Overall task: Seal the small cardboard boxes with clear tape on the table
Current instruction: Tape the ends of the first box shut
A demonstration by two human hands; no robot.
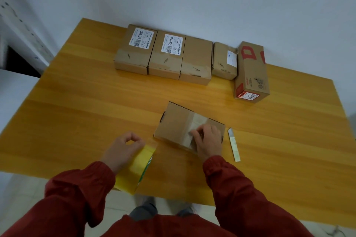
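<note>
Far row of boxes (194, 59) looks sealed. Right hand (209, 140) presses clear tape (198, 121) onto the near box (176, 123); left hand (123, 150) grips the tape roll (136, 167). Cutting remains.

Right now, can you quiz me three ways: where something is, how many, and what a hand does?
1. Where is the knife? A under the table; B right of the front box; C on the floor.
2. How many boxes are in the back row? A five; B two; C nine.
3. What is the right hand doing? A holding the knife; B hanging idle; C pressing the front box.
Answers: B, it lies beside it; A, five stand there; C, fingers rest on its top.
</note>
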